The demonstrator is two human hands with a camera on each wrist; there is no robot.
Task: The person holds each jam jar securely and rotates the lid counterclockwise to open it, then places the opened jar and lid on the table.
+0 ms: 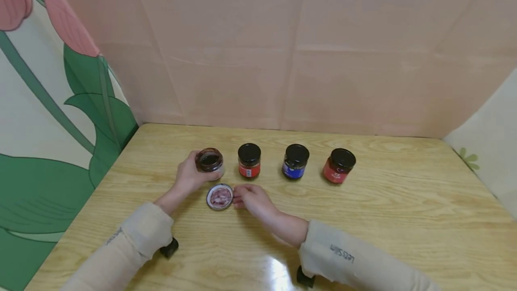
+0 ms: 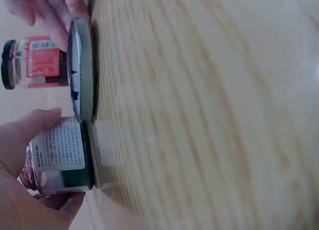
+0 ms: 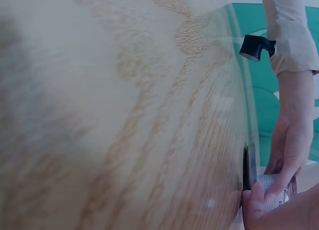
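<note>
At the left of the row, my left hand (image 1: pixel 190 176) grips a glass jar (image 1: pixel 216 172) with its top uncovered and dark contents inside. The left wrist view shows this jar's printed white label (image 2: pixel 61 145), with thumb and fingers around the glass. In front of it a round lid (image 1: pixel 220 197) lies with its smeared inner side upward. My right hand (image 1: pixel 255 200) is at the lid's right edge, fingertips touching or very close to it, and no grip is plain. In the right wrist view the lid (image 3: pixel 247 167) appears edge-on beside the right fingers.
To the right stand three closed jars with black lids: one with a red label (image 1: pixel 249 169), one with a blue label (image 1: pixel 293 170) and one with a pinkish-red label (image 1: pixel 335 174). The wooden table (image 1: pixel 404 201) ends at a pink cloth backdrop (image 1: pixel 258 57).
</note>
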